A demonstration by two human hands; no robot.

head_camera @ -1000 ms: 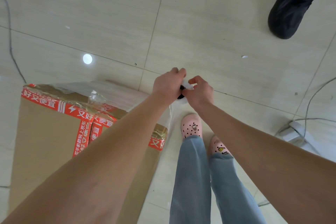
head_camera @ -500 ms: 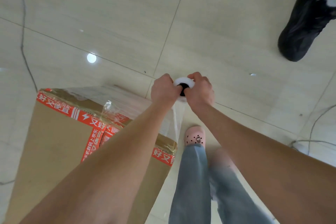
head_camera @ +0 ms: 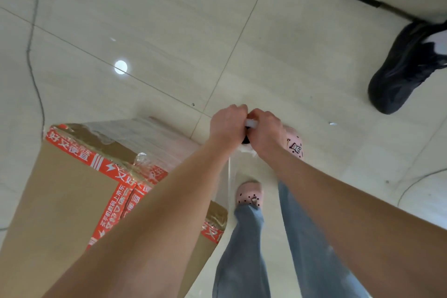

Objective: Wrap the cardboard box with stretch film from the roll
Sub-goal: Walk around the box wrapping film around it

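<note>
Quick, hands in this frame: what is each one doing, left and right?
Left hand: closed, gripping the stretch film roll.
Right hand: closed, gripping the same roll from the other side.

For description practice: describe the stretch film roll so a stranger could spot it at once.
Find the red-taped cardboard box, lower left. Beyond its right corner the left hand and right hand meet. The roll is the white, black-cored cylinder between them.

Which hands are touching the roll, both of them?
Touching, both. The head view shows the left hand and right hand curled round the white roll, with no gap.
</note>
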